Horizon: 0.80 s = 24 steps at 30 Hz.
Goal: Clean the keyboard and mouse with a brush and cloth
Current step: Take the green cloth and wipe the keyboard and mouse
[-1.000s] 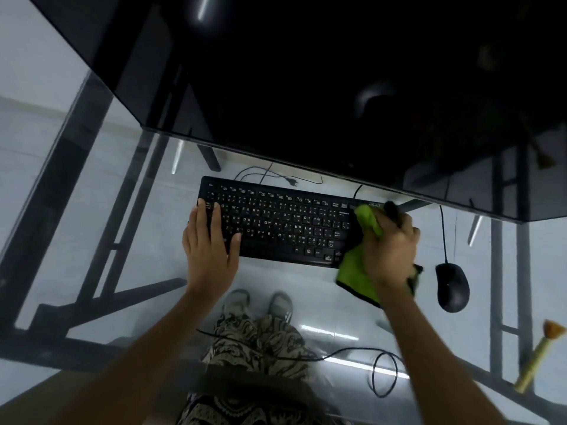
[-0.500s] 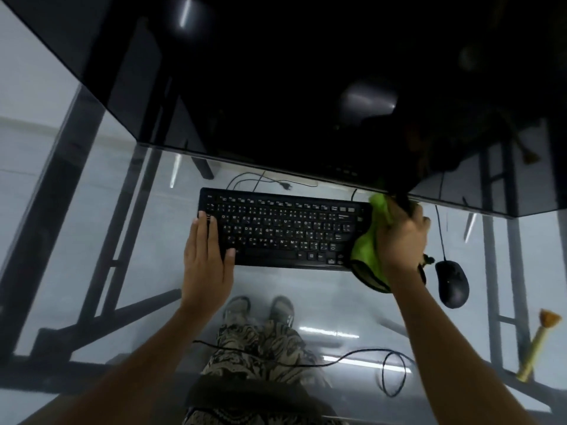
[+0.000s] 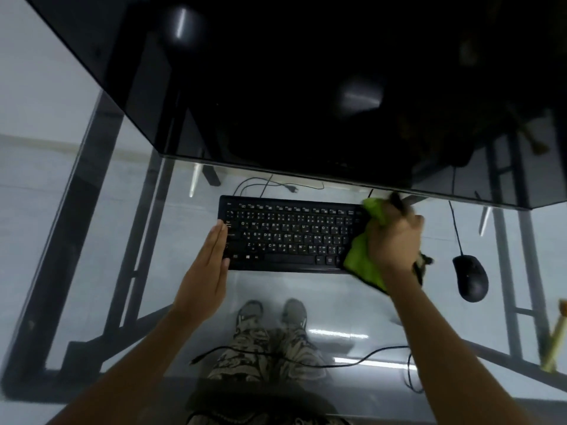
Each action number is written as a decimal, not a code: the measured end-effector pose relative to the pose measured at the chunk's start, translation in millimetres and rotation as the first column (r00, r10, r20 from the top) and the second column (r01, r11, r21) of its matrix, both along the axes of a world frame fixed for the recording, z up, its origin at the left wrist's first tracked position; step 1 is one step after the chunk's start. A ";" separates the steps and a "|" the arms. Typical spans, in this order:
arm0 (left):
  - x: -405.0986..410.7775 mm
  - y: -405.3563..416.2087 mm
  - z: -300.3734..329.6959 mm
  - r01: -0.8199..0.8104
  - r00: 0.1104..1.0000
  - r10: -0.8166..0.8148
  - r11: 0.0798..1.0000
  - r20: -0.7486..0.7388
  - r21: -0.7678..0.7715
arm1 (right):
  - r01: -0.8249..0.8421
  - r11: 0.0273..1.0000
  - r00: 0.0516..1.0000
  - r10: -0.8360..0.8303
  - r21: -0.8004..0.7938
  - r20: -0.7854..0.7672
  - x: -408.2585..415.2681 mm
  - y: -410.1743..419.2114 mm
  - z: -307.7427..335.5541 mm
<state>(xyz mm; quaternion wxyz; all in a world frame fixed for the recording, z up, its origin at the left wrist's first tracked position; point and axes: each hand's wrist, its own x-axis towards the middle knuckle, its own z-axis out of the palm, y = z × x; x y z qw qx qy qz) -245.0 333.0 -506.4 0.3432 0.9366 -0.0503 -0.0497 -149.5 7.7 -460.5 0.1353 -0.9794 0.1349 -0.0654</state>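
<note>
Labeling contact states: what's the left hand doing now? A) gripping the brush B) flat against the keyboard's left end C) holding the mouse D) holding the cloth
B: the left hand lies straight-fingered at the left end of the keyboard; the right hand holds the cloth.

Right hand point(image 3: 394, 240) with cloth point(image 3: 363, 262) at keyboard point(image 3: 288, 233)

Dark monitor point(image 3: 306, 87) looming over a glass counter point(image 3: 92, 240); loose black cable point(image 3: 352, 363) and patterned trousers point(image 3: 270, 351) visible beneath.
</note>
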 end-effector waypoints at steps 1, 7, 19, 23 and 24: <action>0.3 1.5 -0.7 0.003 1.000 -0.003 1.000 0.001 0.001 | -0.113 0.993 0.994 0.113 -0.014 0.003 -8.6 2.5 -2.7; 5.5 14.9 0.1 0.129 0.991 -0.132 0.988 0.032 0.088 | 0.030 0.999 0.999 -0.030 -0.014 -0.018 -6.1 -6.5 7.3; 8.1 25.6 -6.1 0.200 0.977 -0.210 0.961 0.037 0.194 | -0.719 0.695 0.695 0.718 -0.002 -0.046 -75.8 84.8 -8.4; 7.0 23.2 -2.8 0.187 0.979 -0.199 0.960 0.041 0.209 | -0.623 0.781 0.782 0.623 -0.032 -0.023 -76.8 64.5 -4.2; 7.5 23.1 -2.2 0.186 0.979 -0.200 0.958 0.042 0.217 | -0.620 0.784 0.785 0.620 -0.023 -0.012 -78.2 80.9 -5.4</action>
